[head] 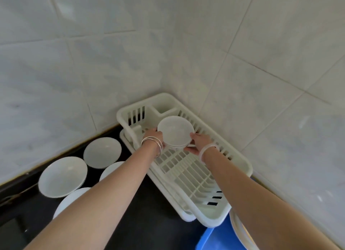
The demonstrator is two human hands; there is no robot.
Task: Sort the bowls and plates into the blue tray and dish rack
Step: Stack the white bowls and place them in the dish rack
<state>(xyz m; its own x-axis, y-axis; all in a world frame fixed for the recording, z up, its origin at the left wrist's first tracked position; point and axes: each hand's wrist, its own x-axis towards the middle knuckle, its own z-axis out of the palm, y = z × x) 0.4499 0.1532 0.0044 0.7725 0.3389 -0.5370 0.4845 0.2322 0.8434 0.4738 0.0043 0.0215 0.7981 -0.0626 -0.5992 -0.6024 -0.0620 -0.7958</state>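
Observation:
I hold a small white bowl (175, 132) between both hands over the far half of the white dish rack (240, 161). My left hand (152, 136) grips its left side and my right hand (197, 142) cups its right side and underside. The bowl tilts with its opening facing me. Several white plates lie on the dark counter to the left: one (102, 152) near the wall, a larger one (63, 176) in front of it, and two more (110, 170) (70, 200) partly hidden by my left forearm. The blue tray (214, 238) shows at the bottom right.
The rack sits in the corner where two tiled walls (242, 44) meet, on a white drip tray (184, 215). A cutlery compartment (164, 106) is at the rack's far end. A plate (238, 229) lies in the blue tray, mostly hidden under my right arm.

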